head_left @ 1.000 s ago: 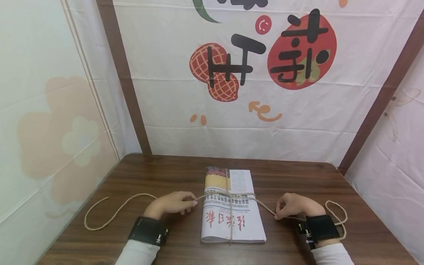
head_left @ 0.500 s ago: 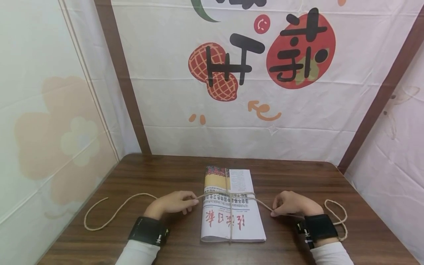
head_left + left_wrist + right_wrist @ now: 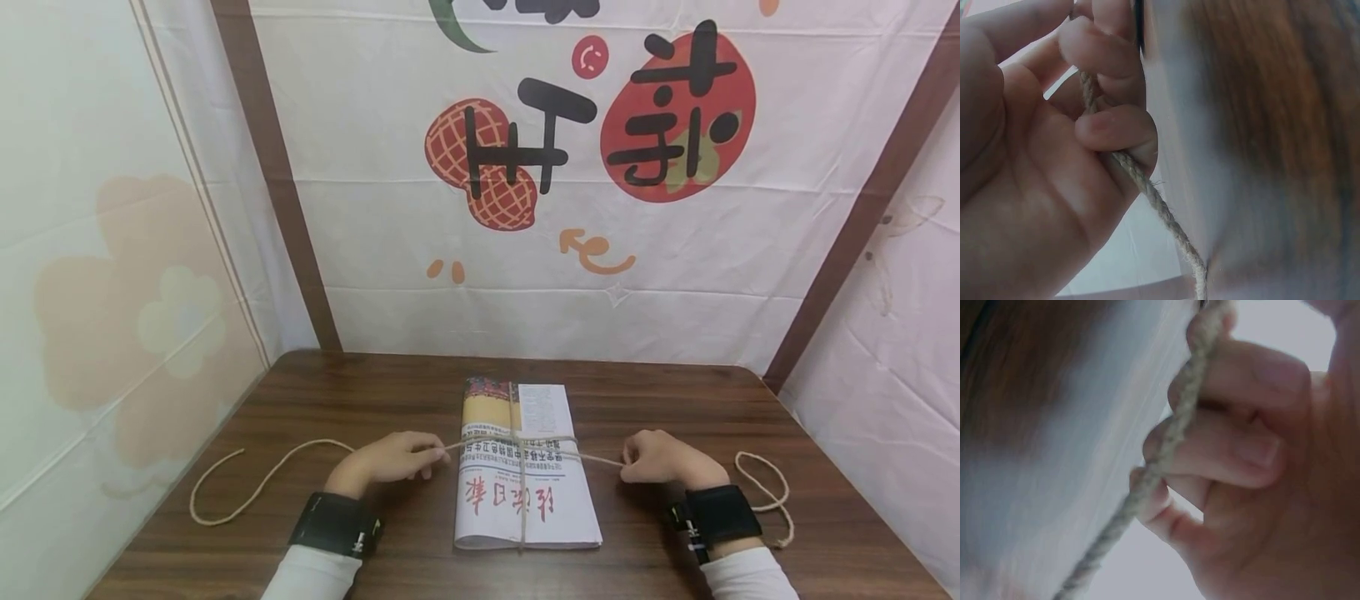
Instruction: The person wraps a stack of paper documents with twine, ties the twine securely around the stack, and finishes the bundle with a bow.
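A folded newspaper stack (image 3: 536, 525) lies in the middle of the table, with twine (image 3: 523, 517) running lengthwise and across it. At its left side my left hand (image 3: 397, 457) pinches one twine end; in the left wrist view the twine (image 3: 1160, 206) passes through the curled fingers. On the other side my right hand (image 3: 663, 458) grips the opposite end, drawn straight from the paper. The right wrist view shows that twine (image 3: 1147, 481) running over the outside of curled fingers. Both wrists wear black bands.
The dark wooden table (image 3: 390, 383) has rounded far corners. A loose twine tail (image 3: 262, 483) curves on the left, another tail (image 3: 780, 500) loops beside the right wrist. Printed white cloth (image 3: 375, 208) hangs behind the table and at both sides.
My right hand has risen slightly away from me, and its twine has gone from slanting to nearly level and taut. The right tail has shifted a little. My left hand stays almost still.
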Motion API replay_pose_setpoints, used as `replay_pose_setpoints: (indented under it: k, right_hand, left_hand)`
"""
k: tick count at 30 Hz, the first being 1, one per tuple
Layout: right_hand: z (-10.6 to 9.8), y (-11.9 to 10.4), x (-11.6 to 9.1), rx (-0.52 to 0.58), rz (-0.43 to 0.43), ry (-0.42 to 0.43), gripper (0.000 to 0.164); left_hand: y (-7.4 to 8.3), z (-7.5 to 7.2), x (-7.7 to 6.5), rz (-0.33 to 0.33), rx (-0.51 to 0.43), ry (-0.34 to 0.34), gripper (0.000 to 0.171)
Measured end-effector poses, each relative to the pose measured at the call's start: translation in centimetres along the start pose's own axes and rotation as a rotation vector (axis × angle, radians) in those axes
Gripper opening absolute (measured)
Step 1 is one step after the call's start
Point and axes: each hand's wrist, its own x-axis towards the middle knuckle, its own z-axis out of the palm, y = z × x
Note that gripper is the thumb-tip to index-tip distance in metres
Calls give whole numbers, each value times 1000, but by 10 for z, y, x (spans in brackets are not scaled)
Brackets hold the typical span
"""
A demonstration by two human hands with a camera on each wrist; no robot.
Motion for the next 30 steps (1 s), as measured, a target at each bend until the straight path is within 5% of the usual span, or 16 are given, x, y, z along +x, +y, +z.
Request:
replay_pose_setpoints:
  k: [7,16,21,30]
  right_hand:
    - [-15,14,-8,-161,49,111,8]
    - [-46,45,-33,159,38,141,17]
    - [-50,49,-35,224,18,202,26]
    - [-46,40,-23,192,16,523,35]
  left_hand:
    - [0,-2,0,14,4,19,26]
    - [0,-5,-4,-8,9,30,23]
    - [0,-6,-5,-6,3,30,24]
    - [2,-6,-5,-6,4,19,23]
